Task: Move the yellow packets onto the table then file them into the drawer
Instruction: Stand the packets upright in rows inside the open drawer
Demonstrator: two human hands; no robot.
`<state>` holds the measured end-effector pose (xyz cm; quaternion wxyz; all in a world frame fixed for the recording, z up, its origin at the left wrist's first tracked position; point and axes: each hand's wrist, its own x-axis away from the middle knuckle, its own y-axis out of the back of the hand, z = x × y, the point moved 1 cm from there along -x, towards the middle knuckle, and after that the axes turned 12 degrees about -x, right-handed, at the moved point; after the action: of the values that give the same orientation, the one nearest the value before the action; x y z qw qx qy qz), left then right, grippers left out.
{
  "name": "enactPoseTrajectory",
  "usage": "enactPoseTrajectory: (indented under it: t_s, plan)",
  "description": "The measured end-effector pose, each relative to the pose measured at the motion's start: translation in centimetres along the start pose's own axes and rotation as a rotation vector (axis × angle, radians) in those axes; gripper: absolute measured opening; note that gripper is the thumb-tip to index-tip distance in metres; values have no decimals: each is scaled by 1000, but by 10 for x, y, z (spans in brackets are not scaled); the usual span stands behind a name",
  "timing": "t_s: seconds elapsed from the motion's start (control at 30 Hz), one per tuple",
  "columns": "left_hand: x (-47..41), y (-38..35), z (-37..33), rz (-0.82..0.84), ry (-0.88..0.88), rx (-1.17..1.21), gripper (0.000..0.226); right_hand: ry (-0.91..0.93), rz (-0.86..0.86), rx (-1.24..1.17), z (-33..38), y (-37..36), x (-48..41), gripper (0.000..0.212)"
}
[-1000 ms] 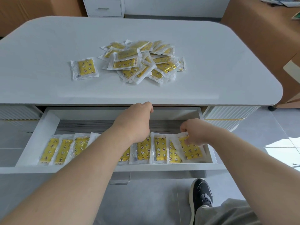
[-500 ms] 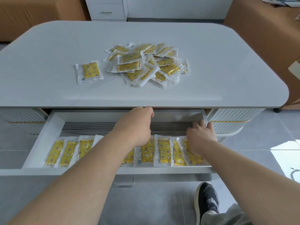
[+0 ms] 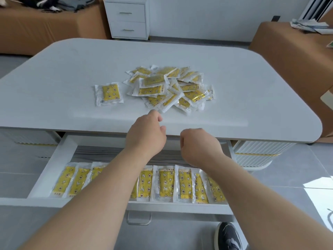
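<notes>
A heap of yellow packets (image 3: 169,87) in clear wrappers lies mid-table, with one single packet (image 3: 109,93) apart to its left. Several more packets (image 3: 165,183) stand filed in a row along the front of the open white drawer (image 3: 54,168); my forearms hide part of the row. My left hand (image 3: 146,136) hovers over the table's near edge, fingers loosely curled, holding nothing, just short of the heap. My right hand (image 3: 200,145) is raised above the drawer at the table edge, fingers curled in, empty.
The grey table (image 3: 252,98) has rounded corners. The drawer's metal handle (image 3: 138,219) hangs below its front. A white two-drawer cabinet (image 3: 128,17) stands behind the table, brown sofas at both sides. My shoe (image 3: 228,237) rests on the floor at bottom right.
My right hand let go of the packets at the drawer's right end and rose to the table edge. My left hand lifted from the drawer onto the table edge, toward the heap.
</notes>
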<state>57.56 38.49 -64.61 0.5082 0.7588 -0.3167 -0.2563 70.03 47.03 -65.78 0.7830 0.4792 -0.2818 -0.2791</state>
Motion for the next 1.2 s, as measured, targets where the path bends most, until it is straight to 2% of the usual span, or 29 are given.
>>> enactPoseTrajectory:
  t_s: [0.13,0.27,0.37,0.43,0.53,0.67,0.87,0.97,1.03,1.1,1.2]
  plan:
    - [-18,2,5,-83,32,14,24,-52,-135,-166,5,9,-15,23]
    - [-37,4,20,-140,62,-100,27,-70,-227,-510,10,13,-36,34]
    - [-57,6,39,-149,102,-254,36,-126,-188,-914,16,12,-51,41]
    - [-71,5,55,-95,144,-319,46,-215,-131,-1226,23,13,-62,43]
    - [-83,-2,78,22,210,-380,64,-284,-66,-1430,31,12,-74,46]
    - [-88,-11,94,116,233,-377,76,-327,-23,-1473,38,6,-81,41]
    - [-85,-6,107,63,229,-403,78,-332,-48,-1473,40,10,-80,35]
    - [-78,-2,97,26,207,-435,70,-282,-167,-1331,33,11,-76,37]
    - [-71,0,85,0,185,-460,66,-259,-315,-1252,26,12,-72,37]
    - [-63,1,73,2,155,-492,63,-291,-454,-1280,16,13,-67,35]
    - [-49,-1,60,28,95,-538,56,-353,-571,-1285,0,14,-59,25]
